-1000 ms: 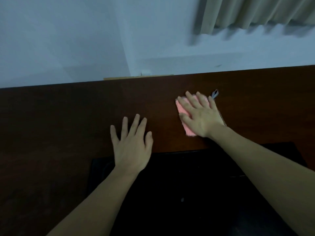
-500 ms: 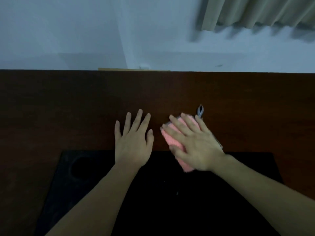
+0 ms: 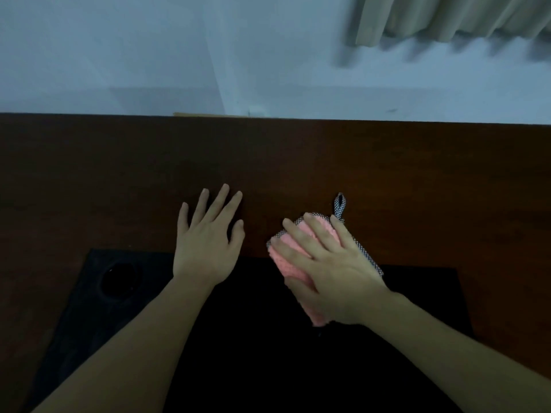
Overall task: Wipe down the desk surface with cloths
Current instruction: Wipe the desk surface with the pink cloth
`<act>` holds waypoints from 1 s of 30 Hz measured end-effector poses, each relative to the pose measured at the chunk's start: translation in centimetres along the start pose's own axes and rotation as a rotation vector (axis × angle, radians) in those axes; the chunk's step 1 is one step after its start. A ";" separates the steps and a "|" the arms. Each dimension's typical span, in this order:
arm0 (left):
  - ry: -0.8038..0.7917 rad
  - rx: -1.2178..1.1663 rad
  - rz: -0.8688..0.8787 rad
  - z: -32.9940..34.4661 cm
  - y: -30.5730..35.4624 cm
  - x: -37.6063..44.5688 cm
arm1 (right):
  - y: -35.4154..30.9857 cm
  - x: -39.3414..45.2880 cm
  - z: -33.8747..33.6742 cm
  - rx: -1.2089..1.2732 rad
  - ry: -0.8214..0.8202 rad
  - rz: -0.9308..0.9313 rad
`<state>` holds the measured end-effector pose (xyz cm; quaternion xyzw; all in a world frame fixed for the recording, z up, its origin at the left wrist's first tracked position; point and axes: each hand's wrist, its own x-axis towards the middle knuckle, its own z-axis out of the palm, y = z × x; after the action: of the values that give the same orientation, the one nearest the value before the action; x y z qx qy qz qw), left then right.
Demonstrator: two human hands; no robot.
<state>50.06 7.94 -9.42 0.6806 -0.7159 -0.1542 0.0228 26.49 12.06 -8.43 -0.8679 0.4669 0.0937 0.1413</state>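
A dark brown wooden desk (image 3: 417, 180) fills the middle of the head view. A pink fluffy cloth (image 3: 293, 244) with a checked trim and hanging loop lies at the desk's near edge, partly over the black area below. My right hand (image 3: 331, 269) presses flat on the cloth with straight, spread fingers and covers most of it. My left hand (image 3: 205, 236) rests palm down on the bare wood to the left of the cloth, fingers spread, holding nothing.
A black surface (image 3: 253, 353) with a round recess (image 3: 119, 278) at its left lies below the desk's near edge. A pale wall (image 3: 149, 55) rises behind the desk, with a beige curtain (image 3: 462, 16) at the top right.
My right hand has dragged the cloth from the middle of the desk back to the near edge. The left hand has stayed flat on the wood. The view has shifted.
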 end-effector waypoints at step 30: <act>-0.036 -0.028 0.047 -0.7 -0.3 -0.1 | 3.7 8.7 -1.7 0.037 0.126 0.518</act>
<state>50.48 7.95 -8.84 0.6603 -0.7297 -0.1761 0.0231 28.22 2.79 -9.99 -0.7209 0.6829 0.0637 0.0992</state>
